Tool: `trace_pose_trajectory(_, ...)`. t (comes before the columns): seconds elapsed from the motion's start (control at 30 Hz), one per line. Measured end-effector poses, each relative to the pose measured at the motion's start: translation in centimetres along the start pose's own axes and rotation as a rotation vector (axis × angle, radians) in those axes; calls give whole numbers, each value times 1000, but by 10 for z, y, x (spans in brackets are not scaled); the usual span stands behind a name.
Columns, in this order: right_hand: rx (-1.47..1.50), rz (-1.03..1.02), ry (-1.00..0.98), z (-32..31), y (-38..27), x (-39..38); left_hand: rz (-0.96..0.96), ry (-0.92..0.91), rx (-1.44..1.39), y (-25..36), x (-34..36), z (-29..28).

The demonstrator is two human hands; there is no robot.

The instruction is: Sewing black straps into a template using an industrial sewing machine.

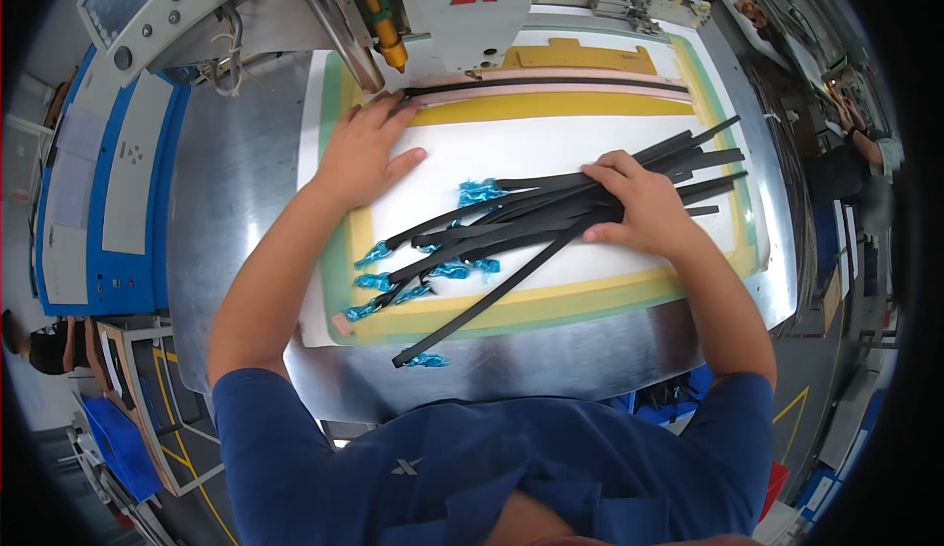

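black strips (560, 210): seen in the head view, a loose fanned bundle on the white sheet (452, 148), lying between the forearms and under the right hand.
bundle axis: slants from lower left up to the right; the blue-wrapped ends (482, 192) lie at the left, the bare ends fan out past the right hand.
right hand (639, 202): nearer to the bundle, on top of it toward its right end, fingers curved over the far side and thumb on the near side; whether it grips or only rests, i cannot tell.
slotted strip (551, 82): beyond the bundle, its long axis running nearly left to right along the pink-edged slot of the yellow template (580, 109).
left hand (369, 148): nearer to this strip, fingertips at its left end, thumb spread wide; no strip shows in its palm.
orange-tipped tool (391, 50): just beyond the left fingertips, close to that end.
diagonal strip (482, 300): splays from the bundle toward the body, its lower end over the metal table (551, 374).
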State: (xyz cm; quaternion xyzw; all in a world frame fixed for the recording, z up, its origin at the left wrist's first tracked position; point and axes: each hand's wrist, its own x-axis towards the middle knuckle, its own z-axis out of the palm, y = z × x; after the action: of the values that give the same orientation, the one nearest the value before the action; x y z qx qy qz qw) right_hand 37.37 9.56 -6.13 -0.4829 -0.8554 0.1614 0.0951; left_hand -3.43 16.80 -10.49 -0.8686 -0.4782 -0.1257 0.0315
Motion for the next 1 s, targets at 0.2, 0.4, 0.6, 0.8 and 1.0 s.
trace_pose_trajectory(0.2, -113, -17, 186, -14, -27, 65, 87, -29, -49, 2, 16, 6)
trace_pose_trajectory(0.4, -191, 94, 269, 23, -22, 176, -3, -25, -79, 24, 40, 19)
trace_pose_trajectory(0.6, -63, 114, 312, 71, -4, 198, -91, -42, 20, 38, 48, 35)
trace_pose_trajectory(0.8, -25, 87, 332, 68, -9, 196, 44, 16, 57, 8, 39, 31)
trace_pose_trajectory(1.0, -42, 128, 313, 67, -9, 193, -33, 93, 10, 1, 42, 27)
